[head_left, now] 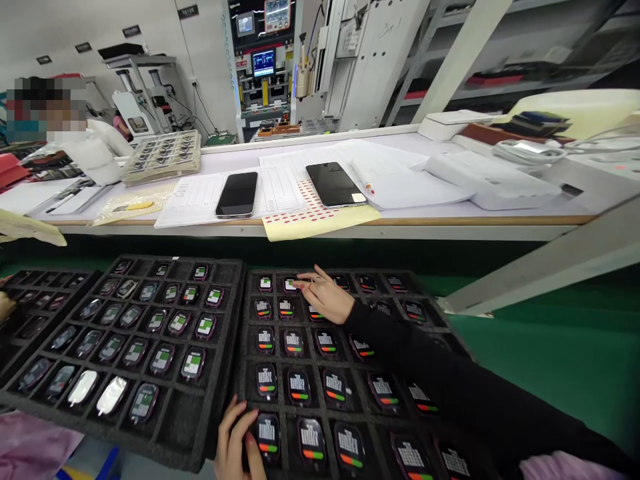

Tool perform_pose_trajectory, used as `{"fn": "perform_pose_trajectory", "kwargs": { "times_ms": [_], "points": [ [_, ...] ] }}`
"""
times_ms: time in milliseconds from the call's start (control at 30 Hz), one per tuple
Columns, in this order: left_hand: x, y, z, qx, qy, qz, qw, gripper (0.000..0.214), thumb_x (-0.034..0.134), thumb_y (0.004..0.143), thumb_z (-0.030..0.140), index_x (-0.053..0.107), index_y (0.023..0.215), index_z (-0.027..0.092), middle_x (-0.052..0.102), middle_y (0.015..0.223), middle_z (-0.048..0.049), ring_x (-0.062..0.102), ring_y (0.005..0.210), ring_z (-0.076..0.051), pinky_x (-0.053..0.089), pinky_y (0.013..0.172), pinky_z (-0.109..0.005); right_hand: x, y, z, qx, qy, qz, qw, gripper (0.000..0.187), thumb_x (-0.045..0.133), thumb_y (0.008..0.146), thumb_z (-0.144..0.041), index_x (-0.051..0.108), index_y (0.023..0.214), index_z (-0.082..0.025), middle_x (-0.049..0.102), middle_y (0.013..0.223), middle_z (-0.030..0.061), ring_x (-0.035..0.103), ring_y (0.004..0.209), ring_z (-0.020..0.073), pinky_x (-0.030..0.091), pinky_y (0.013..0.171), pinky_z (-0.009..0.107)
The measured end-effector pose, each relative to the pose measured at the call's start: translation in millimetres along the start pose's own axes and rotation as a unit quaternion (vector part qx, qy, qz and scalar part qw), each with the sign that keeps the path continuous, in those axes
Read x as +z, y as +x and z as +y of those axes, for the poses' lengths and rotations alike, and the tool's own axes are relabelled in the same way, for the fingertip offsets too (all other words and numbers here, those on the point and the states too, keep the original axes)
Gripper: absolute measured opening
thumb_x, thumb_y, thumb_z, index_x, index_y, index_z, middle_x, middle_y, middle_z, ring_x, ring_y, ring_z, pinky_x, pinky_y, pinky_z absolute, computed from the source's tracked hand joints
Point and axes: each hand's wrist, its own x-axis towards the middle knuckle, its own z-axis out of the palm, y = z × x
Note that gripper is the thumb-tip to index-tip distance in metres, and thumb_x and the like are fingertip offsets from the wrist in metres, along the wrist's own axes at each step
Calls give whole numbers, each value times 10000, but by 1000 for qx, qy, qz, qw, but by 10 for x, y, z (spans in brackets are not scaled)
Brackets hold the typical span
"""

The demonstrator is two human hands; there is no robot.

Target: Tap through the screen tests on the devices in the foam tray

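Left hand [236, 445], fingers slightly parted, lay at left edge, near end, of foam tray [279, 361], grip unclear; right hand [326, 293], fingers loosely spread, nothing visibly held, was at lit watch [289, 285] near far-left corner.

A green tabletop [545, 373] carries dark foam trays [181, 419], three in a row (the leftmost only partly in view), and the foot of a slanting white post [540, 270].

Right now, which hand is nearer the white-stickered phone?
Right. The right hand is below the phone, over far rows of the foam tray; the left hand farther back, at the tray's near left edge.
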Motion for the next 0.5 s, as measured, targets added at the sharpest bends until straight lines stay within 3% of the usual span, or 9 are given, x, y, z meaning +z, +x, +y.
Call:
{"fn": "perform_pose_trajectory", "kwargs": {
  "times_ms": [200,500],
  "points": [
    [-22,-1,-84,33,-13,-12,999,276,452,984,228,727,987,232,673,1120,-52,630,1151,-214,483,943,-312,114,111,-80,-3,-1,-4,1000,444,300,1047,-182,711,1205,-123,707,1208,110,550,1289,286,247,1211,627],
    [-9,-20,-64,23,-5,-5,1000,285,436,987,207,719,978,235,669,1124,-59,634,1158,-226,496,931,-329,48,163,-83,-14,10,11,1000,496,256,1048,-184,729,1192,-145,705,1213,107,566,1268,285,280,1193,651]
  ]
}}
